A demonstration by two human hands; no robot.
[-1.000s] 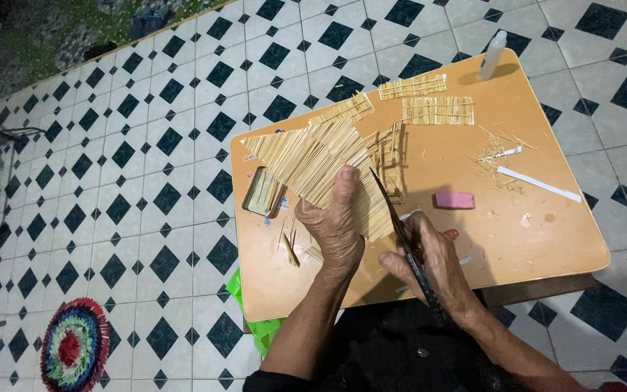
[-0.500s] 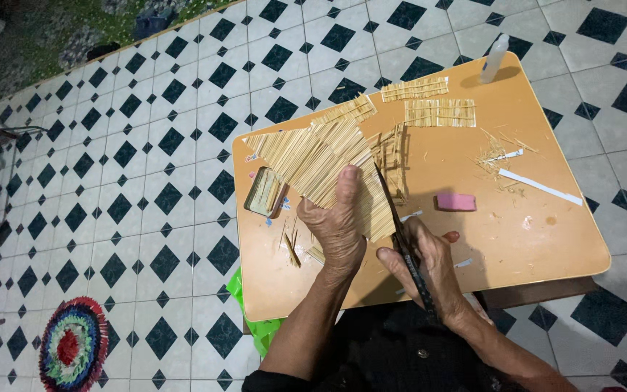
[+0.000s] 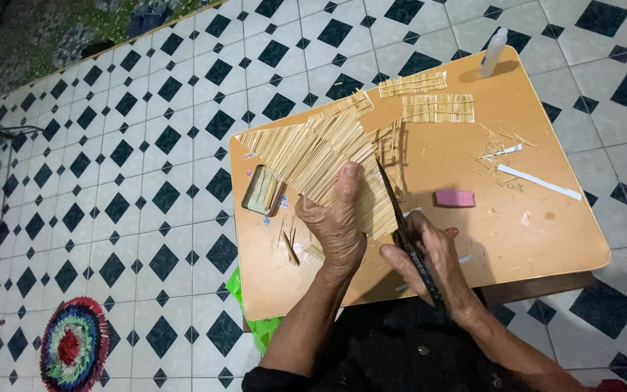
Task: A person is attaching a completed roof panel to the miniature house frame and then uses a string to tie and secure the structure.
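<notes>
Mat (image 3: 313,156) of thin straws: light, brittle, pinned flat under left hand (image 3: 337,225); right hand (image 3: 429,258) grip clenched around scissors (image 3: 404,232) on worktop (image 3: 517,232).

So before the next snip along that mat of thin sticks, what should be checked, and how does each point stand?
1. Left hand pressing the stick mat flat: ok.
2. Scissors gripped in the right hand: ok.
3. Blades lying along the mat's right edge: ok.
4. Left thumb away from the blades: cannot tell, it sits close.
5. Pink eraser out of the cutting path: ok.
6. Mat fully supported on the orange table: ok.
</notes>
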